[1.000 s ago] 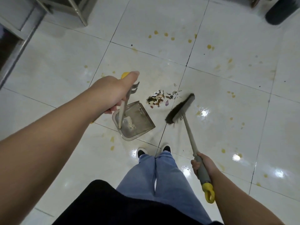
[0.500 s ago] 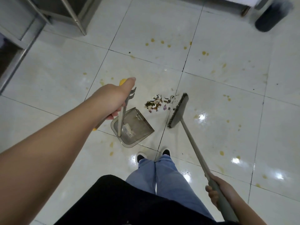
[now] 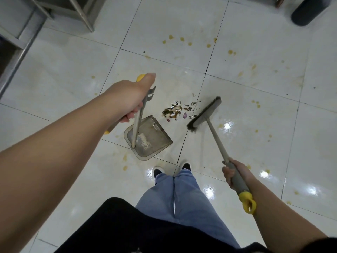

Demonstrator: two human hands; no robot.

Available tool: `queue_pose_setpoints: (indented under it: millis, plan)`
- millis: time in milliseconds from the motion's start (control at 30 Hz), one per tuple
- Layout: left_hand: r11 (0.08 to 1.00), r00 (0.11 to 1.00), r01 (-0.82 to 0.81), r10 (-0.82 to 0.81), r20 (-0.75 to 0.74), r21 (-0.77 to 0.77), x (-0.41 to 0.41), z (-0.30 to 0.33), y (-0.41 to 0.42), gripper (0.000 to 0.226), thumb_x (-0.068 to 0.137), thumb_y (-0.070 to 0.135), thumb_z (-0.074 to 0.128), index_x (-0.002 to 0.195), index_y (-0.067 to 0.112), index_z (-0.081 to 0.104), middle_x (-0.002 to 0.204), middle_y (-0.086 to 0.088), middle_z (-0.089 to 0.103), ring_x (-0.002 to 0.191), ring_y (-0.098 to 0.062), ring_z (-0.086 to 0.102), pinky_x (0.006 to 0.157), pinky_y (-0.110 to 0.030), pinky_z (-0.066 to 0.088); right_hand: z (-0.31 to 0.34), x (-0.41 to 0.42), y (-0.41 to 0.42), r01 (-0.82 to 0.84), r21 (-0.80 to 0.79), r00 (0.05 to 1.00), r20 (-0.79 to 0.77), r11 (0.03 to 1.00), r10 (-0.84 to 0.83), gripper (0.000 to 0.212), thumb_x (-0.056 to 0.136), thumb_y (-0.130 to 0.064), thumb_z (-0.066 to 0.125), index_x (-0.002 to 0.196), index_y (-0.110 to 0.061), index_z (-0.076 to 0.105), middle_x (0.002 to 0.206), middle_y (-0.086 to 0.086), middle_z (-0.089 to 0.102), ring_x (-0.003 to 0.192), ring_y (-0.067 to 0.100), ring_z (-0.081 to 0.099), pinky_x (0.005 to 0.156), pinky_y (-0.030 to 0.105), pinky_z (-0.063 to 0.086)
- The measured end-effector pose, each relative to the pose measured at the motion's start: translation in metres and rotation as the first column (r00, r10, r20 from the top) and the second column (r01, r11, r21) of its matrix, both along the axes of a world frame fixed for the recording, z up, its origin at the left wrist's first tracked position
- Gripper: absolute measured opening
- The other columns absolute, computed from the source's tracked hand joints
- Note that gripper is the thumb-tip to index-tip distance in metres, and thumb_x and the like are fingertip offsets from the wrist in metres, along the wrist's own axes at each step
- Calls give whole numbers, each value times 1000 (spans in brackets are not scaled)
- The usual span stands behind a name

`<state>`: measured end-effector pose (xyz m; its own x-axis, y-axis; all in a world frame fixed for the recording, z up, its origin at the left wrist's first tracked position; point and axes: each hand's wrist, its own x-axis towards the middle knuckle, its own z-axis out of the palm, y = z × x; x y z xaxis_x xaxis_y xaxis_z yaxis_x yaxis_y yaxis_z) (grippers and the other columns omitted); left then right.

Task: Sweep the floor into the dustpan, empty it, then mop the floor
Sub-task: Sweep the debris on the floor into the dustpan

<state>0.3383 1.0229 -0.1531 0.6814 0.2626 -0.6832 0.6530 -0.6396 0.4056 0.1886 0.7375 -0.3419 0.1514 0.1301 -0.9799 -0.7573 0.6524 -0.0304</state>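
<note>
Two tools are in hand, one per hand. The left hand (image 3: 127, 96) holds the upright handle of the long-handled dustpan (image 3: 148, 137), fingers wrapped round the shaft and the thumb laid along it up towards the yellow cap. This hold likely steadies the pan, which sits low at the tiles; whether its lip actually touches cannot be told. The open mouth faces up and to the right, towards the debris pile (image 3: 177, 111).

The right hand (image 3: 235, 175) grips the grey sleeve of the broom (image 3: 205, 114) near its yellow hanging loop, fingers curled tight round it. A grip this far back gives reach, so the person can stand upright.

The pile lies on the white tiled floor (image 3: 255, 106), just beyond the pan's mouth and just beside the bristles on their left. The broom head thus stands on the far side of the scraps from the pan, placed to draw them leftward and in.

Judgement: sweeping stage, nothing yet in the pan except pale residue. Yellow-brown spots (image 3: 189, 43) scattered over the tiles look like stains, work for the mop.

A dark bin (image 3: 308, 12) stands at top right, a probable emptying point.
</note>
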Motion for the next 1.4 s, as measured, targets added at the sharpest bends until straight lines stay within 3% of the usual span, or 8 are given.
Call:
queue_pose_setpoints:
  millis: [200, 400, 667, 833, 1067, 1233, 1300, 1400]
  plan:
    - [991, 996, 73, -77, -36, -110, 10, 3, 7, 60, 80, 66, 41, 65, 9, 53, 41, 0, 43, 33, -15, 37, 40, -18, 32, 27, -15, -20, -474, -400, 875, -116, 784, 470, 21, 95, -22, 48, 81, -7, 46, 47, 9, 47, 26, 14, 41, 33, 17, 38]
    - [973, 967, 120, -159, -198, -195, 19, 12, 36, 64, 78, 73, 35, 66, 12, 49, 35, 5, 37, 29, -11, 32, 36, -18, 30, 52, 1, -22, -538, -569, 792, -88, 623, 604, 16, 94, -12, 52, 81, -3, 52, 49, 13, 48, 30, 18, 44, 35, 20, 41]
    - [997, 995, -66, 62, 79, 42, 26, 5, 66, 61, 76, 67, 37, 58, 10, 45, 44, -2, 39, 34, -17, 31, 42, -20, 27, 39, 66, -11, -696, -640, 580, -232, 327, 781, 15, 93, -10, 55, 92, 4, 51, 58, 16, 54, 42, 23, 49, 40, 24, 41]
    - [991, 991, -116, 110, 76, 70, 32, -4, 53, 63, 77, 68, 37, 54, 10, 47, 39, 0, 40, 33, -17, 32, 43, -19, 29, 16, 112, -12, -703, -594, 599, -199, 391, 776, 24, 91, -13, 59, 100, 8, 50, 59, 15, 56, 45, 23, 50, 44, 27, 42]
    - [976, 989, -141, 131, 69, 167, 64, -7, 14, 64, 71, 71, 33, 53, 11, 49, 46, -3, 45, 37, -19, 38, 45, -21, 32, -3, 175, -13, -617, -381, 759, -54, 689, 649, 7, 97, -7, 43, 99, -1, 40, 72, 16, 49, 57, 26, 52, 35, 24, 50]
    - [973, 991, -125, 114, 68, 196, 82, -10, -6, 64, 78, 69, 36, 55, 10, 47, 48, -3, 44, 41, -21, 39, 46, -23, 31, -11, 208, -15, -821, -293, 534, -94, 489, 840, 16, 93, -10, 45, 78, -6, 42, 42, 9, 50, 32, 18, 47, 36, 18, 42]
    - [972, 990, -132, 121, 68, 196, 89, -7, -9, 62, 78, 67, 36, 54, 11, 47, 50, -3, 44, 42, -20, 38, 47, -23, 32, -10, 215, -6, -904, -263, 372, -97, 336, 923, 14, 88, -7, 48, 75, -6, 44, 51, 10, 48, 41, 19, 44, 44, 21, 39]
    - [972, 988, -142, 130, 77, 187, 92, -5, -12, 60, 79, 66, 36, 52, 13, 46, 49, -3, 43, 42, -20, 37, 48, -23, 32, -7, 211, 20, -928, -231, 311, -52, 292, 949, 15, 87, -2, 41, 73, -5, 44, 62, 10, 45, 53, 19, 41, 48, 24, 38]
